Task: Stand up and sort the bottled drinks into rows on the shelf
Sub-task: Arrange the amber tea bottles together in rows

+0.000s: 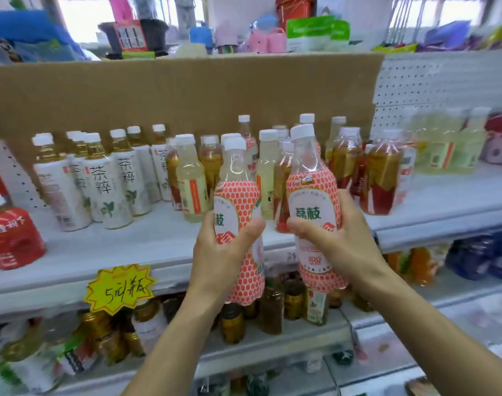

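Observation:
My left hand [221,252] grips a lychee drink bottle [238,201] with a pink dotted label and a white cap. My right hand [341,238] grips a second, matching lychee bottle [312,195]. Both bottles are upright, held side by side in front of the white shelf [130,247]. Behind them on the shelf stand pale yellow bottles [191,181], amber tea bottles [381,175] and, to the left, white-labelled tea bottles [110,184] in rows.
A red-labelled bottle [10,232] stands at the shelf's left end. A cardboard sheet [187,90] backs the shelf. A yellow price tag [120,288] hangs on the shelf edge. Lower shelves hold more bottles [272,310]. Pale shrink-wrapped bottles [444,144] sit at the right.

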{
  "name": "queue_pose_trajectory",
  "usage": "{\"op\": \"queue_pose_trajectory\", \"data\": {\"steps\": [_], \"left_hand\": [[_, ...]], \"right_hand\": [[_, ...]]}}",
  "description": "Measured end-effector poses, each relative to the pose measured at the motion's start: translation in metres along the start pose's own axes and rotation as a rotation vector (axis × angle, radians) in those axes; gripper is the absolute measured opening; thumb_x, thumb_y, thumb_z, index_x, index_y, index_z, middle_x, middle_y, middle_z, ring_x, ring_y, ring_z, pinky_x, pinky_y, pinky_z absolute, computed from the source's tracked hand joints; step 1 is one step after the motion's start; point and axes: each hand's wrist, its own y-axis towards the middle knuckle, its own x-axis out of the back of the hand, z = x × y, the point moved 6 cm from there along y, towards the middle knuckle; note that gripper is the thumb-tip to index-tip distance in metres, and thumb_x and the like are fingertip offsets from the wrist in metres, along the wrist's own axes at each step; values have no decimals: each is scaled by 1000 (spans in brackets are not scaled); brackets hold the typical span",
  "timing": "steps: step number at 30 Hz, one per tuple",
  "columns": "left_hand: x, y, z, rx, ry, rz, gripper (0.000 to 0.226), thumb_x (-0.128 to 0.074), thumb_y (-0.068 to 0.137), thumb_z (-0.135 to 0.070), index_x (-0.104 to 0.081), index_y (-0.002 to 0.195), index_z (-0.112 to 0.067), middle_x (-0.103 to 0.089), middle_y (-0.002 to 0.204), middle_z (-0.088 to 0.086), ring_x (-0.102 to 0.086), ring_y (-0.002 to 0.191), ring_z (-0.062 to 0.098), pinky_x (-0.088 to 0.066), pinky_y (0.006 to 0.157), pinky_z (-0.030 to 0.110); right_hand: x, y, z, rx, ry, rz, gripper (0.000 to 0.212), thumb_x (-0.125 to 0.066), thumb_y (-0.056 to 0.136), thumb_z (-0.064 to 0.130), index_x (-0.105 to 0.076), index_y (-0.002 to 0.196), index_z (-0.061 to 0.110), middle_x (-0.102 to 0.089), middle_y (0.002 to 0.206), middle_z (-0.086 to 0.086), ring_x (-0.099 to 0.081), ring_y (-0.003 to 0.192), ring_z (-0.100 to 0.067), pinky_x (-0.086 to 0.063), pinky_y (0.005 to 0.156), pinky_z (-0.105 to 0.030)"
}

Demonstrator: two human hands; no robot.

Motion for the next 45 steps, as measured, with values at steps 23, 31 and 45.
{"op": "queue_pose_trajectory", "data": {"steps": [23,31,45], "left_hand": [[-421,5,40,149,-143,529,49,-80,75,-47,-61,115,-28,-75,102,-8,-73,91,14,-59,85,50],[-571,13,39,179,-119,604,42,-76,76,-57,-57,109,-38,-74,100,-9,-73,85,11,-61,80,47],[-796,-4,28,195,-208,414,49,-71,66,-63,-57,109,-45,-74,99,-14,-74,89,14,-60,79,46]], "right_hand": [[367,2,-118,-237,-221,-519,49,-85,72,35,-54,110,29,-70,95,6,-70,83,-6,-59,71,-31],[504,27,-151,-249,-217,-587,47,-83,73,36,-54,109,35,-70,99,5,-71,85,-10,-61,76,-39],[745,93,-230,-254,-174,-304,50,-82,66,46,-56,108,38,-71,97,8,-71,83,-6,-57,71,-31]]}}
